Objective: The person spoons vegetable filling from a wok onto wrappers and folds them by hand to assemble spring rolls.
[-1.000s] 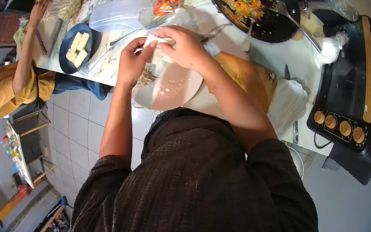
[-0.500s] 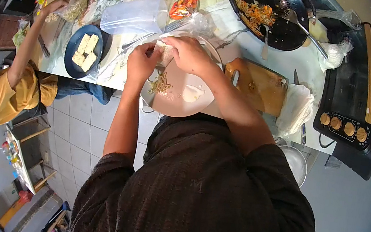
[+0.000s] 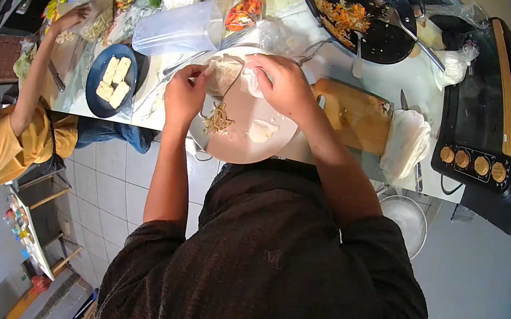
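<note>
Over a large pale plate (image 3: 241, 148), a thin white spring roll wrapper (image 3: 223, 76) hangs spread between my two hands. My left hand (image 3: 185, 92) pinches its left edge between thumb and fingers. On the other side my right hand (image 3: 282, 86) grips a loose white fold of it. Below the wrapper, a small heap of noodle filling (image 3: 216, 119) lies on the plate's left part. A puddle of white paste (image 3: 263, 131) sits to its right. Part of the wrapper is hidden by my fingers.
Right of the plate are a wooden cutting board (image 3: 356, 118), stacked white sheets (image 3: 406, 145), a knife and a black oven (image 3: 486, 120). Behind stands a wok (image 3: 372, 26) with shredded filling. At left, a co-worker's hand (image 3: 73, 18) touches a bag beyond a blue plate (image 3: 92, 101) of rolls.
My hands have moved apart, and the wrapper between them is spread wider. The co-worker's hand has shifted slightly at the bag. The whole view has shifted a little.
</note>
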Demonstrator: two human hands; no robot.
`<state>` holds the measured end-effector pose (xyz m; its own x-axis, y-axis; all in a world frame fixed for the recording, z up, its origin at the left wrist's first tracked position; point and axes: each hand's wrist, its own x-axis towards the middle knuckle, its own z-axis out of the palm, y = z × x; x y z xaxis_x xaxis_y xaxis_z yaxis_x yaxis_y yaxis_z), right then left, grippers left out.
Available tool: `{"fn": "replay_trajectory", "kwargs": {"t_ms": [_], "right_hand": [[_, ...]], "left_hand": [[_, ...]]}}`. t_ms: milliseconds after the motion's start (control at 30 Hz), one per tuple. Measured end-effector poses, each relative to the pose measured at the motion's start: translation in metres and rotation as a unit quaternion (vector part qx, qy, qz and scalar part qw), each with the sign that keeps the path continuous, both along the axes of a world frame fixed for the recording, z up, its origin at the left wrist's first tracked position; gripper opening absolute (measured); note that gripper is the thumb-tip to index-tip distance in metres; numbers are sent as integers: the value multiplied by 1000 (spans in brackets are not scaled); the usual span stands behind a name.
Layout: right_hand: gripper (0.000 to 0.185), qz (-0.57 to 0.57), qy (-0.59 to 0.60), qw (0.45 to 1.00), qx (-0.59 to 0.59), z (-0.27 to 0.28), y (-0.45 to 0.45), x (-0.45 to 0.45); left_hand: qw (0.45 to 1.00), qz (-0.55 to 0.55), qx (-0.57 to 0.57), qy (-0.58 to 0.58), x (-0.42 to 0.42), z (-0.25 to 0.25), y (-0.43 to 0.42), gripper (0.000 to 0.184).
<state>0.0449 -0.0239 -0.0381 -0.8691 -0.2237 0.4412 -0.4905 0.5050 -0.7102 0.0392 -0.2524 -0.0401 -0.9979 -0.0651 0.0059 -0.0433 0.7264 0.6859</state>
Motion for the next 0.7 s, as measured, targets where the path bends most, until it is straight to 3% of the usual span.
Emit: {"fn": "replay_trajectory", "kwargs": {"t_ms": [167, 300, 433, 500, 567, 667, 700], "right_hand": [[17, -47, 4, 998, -45, 11, 31, 24], [17, -75, -33, 995, -47, 19, 69, 50], [14, -124, 9, 992, -24, 14, 123, 75], [14, -226, 40, 969, 89, 19, 154, 92], [17, -278, 7, 956, 90, 18, 193, 107], [24, -360, -72, 926, 92, 5, 255, 136], [29, -408, -66, 895, 166, -3, 278, 144]], "left_hand": [[1000, -11, -6, 28, -3, 8, 20, 22], [996, -44, 72, 20, -2, 12, 56, 15], [989, -92, 117, -10, 2, 22, 104, 19], [987, -118, 112, -12, 4, 26, 131, 21], [973, -156, 166, -32, 8, 19, 156, 22], [968, -197, 143, -51, 17, 27, 197, 21], [967, -209, 130, -69, 20, 26, 209, 21]]}}
